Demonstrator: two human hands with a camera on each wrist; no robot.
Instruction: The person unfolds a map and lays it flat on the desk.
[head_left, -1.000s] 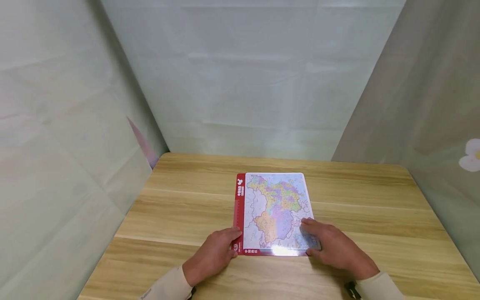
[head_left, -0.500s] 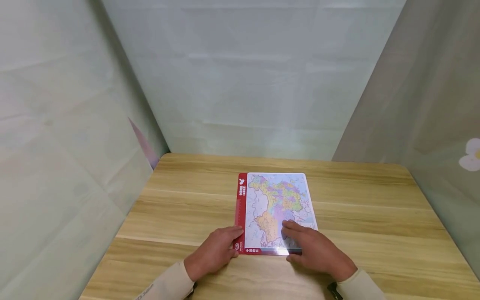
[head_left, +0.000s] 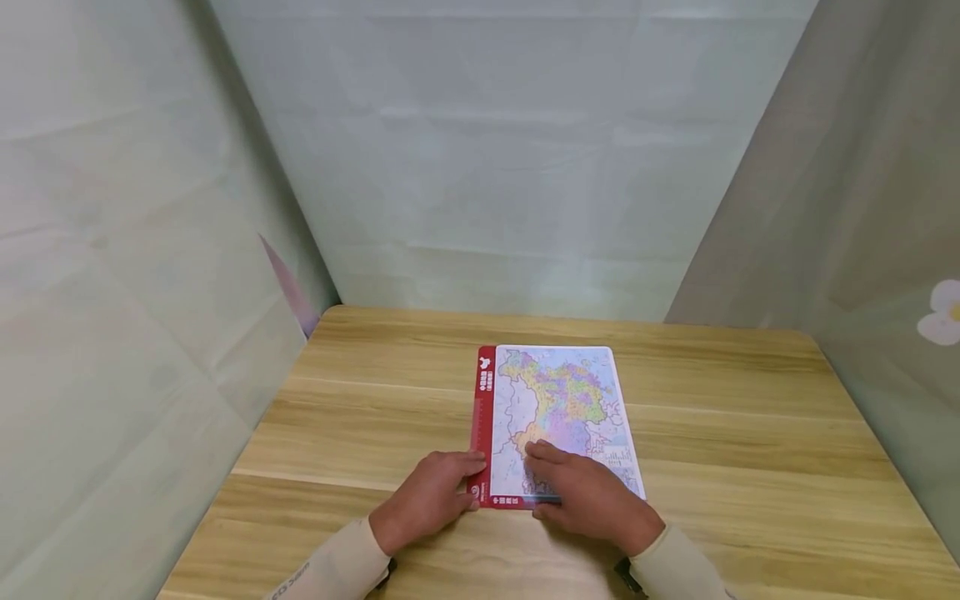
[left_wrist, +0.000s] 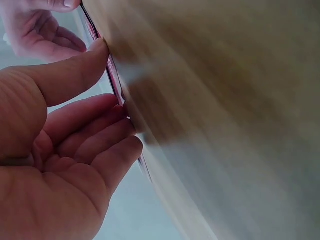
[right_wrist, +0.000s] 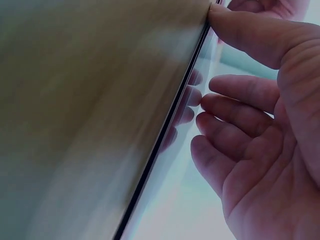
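Note:
A flat rectangular map (head_left: 581, 387) lies on the table, coloured by region, with a red strip down its left side. At its near left corner rests my left hand (head_left: 429, 498), fingertips on the red strip and thumb at the near edge. In the left wrist view, that hand's fingers (left_wrist: 117, 162) bend only loosely against the map's edge. My right hand (head_left: 588, 500) is over the near part of the map, covering some of it. Its thumb (right_wrist: 250, 32) is at the near edge; its relaxed fingers (right_wrist: 242, 87) appear slightly apart from the glossy surface, which mirrors them.
The wood-grain table (head_left: 360, 425) extends on both sides of the map and behind it. Pale cloth (head_left: 487, 167) hangs behind the table and at its sides. A white flower print (head_left: 941, 312) shows on the right-hand cloth.
My right hand has slid left along the map's near edge, from the right corner toward my left hand. The map has shifted slightly right. My left hand has barely moved.

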